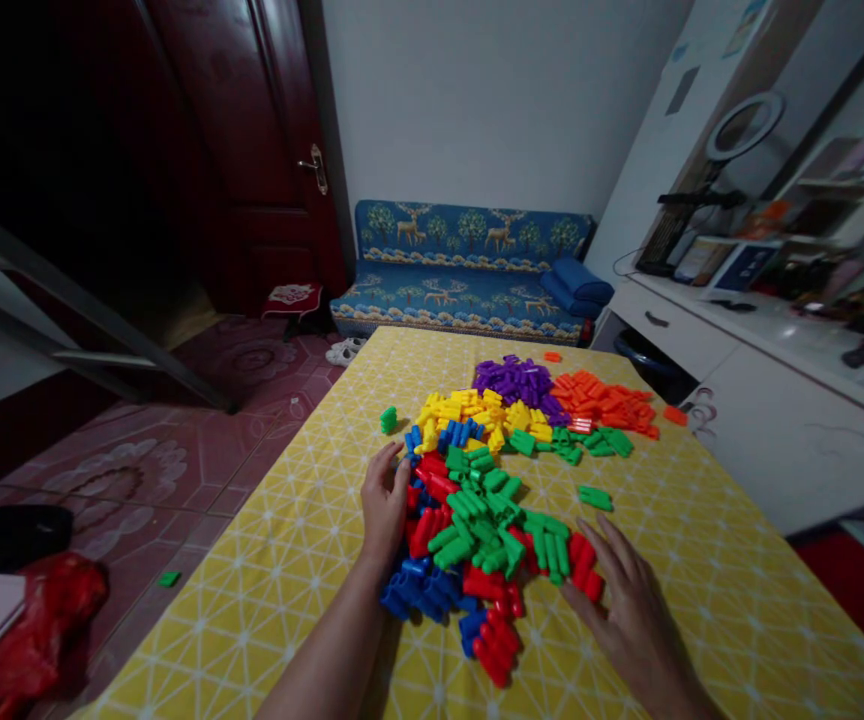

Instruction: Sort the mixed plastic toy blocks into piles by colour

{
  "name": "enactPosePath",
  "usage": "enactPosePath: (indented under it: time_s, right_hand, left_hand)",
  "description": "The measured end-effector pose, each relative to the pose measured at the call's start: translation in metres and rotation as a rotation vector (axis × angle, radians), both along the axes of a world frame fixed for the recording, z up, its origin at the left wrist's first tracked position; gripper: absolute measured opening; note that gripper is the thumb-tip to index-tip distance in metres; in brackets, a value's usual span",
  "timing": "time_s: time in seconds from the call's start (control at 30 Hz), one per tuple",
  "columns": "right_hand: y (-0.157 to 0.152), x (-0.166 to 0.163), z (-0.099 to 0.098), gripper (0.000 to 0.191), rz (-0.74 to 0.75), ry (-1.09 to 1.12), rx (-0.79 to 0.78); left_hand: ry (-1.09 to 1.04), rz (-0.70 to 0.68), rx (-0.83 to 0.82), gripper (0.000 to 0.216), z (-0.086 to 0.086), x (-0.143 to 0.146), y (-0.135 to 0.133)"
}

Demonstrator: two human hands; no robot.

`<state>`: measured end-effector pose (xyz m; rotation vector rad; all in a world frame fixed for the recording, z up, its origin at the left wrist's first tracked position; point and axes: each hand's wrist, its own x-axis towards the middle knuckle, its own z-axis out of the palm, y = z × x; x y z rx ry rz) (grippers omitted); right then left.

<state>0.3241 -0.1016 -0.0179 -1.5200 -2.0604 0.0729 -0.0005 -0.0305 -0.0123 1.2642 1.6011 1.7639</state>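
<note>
A heap of plastic bullet-shaped building blocks lies on the table, with green blocks [484, 515] on top, red blocks [430, 530] beneath and blue blocks [424, 590] along the near left. At the heap's left edge is my left hand [385, 500], its thumb apart from the fingers, beside red and blue blocks. My right hand [623, 590] lies at the opposite edge with fingers spread, next to a red block [586, 565]; whether it touches that block I cannot tell. Behind the heap are yellow [469, 408], purple [518, 382] and orange blocks [604, 398] grouped by colour.
A yellow patterned cloth [289, 560] covers the table. Single green blocks lie at the left [388, 420] and right [595, 497], and a green piece [169, 579] is on the floor. Beyond stands a blue sofa [447, 285]; a white cabinet [792, 390] flanks the right side.
</note>
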Motion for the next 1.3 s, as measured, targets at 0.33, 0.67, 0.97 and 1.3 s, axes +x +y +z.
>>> enactPosePath:
  time_s: [0.33,0.67,0.97,1.3]
  right_hand:
    - [0.004,-0.077,-0.019,0.121,0.139,-0.026,-0.092]
    - [0.077,-0.06,0.025,0.067,0.473,0.136,-0.252]
    - [0.222,0.044,0.017,0.05,-0.32,0.027,0.013]
    - [0.155,-0.045,0.015,0.048,0.003,0.034,-0.149]
  left_hand:
    - [0.052,-0.263,-0.091,0.046,-0.002,-0.001,0.004]
    - [-0.205,-0.002,-0.055,0.048,-0.011,-0.01,0.004]
    - [-0.102,0.018,-0.022,0.04,-0.007,-0.004,0.006]
    - [-0.098,-0.003,-0.014,0.039,-0.003,-0.002,0.005]
